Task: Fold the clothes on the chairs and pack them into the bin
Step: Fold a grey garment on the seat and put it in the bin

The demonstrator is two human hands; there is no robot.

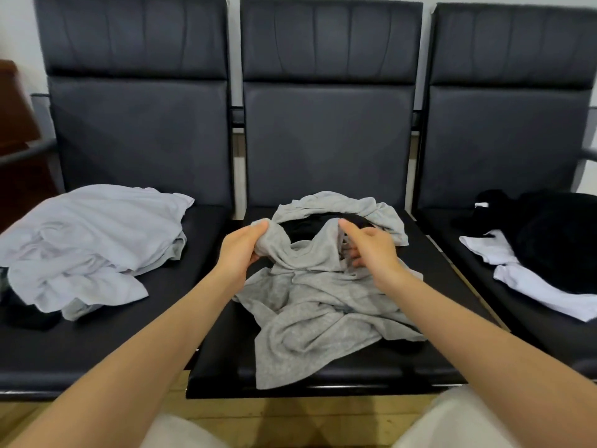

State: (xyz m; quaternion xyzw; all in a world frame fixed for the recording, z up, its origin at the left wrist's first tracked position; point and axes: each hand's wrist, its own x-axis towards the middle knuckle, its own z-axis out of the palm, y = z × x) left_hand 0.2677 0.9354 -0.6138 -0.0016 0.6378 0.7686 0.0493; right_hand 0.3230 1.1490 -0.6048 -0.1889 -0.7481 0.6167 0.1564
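A crumpled grey garment (pixel 310 305) lies on the middle chair seat (pixel 219 357), its far part draped over something black. My left hand (pixel 240 245) pinches a bunched edge of the grey cloth near its top left. My right hand (pixel 371 248) grips the same garment at the top right, fingers tucked into the fabric. A pile of pale grey-white clothes (pixel 87 244) rests on the left chair. On the right chair lie a black garment (pixel 555 234) and a white garment (pixel 529 286) partly under it. No bin is in view.
Three black padded chairs (pixel 326 140) stand joined in a row against a white wall. A dark item (pixel 29 318) peeks from under the left pile. A brown cabinet (pixel 13 118) stands at far left. Wooden floor (pixel 284 415) shows below the seats.
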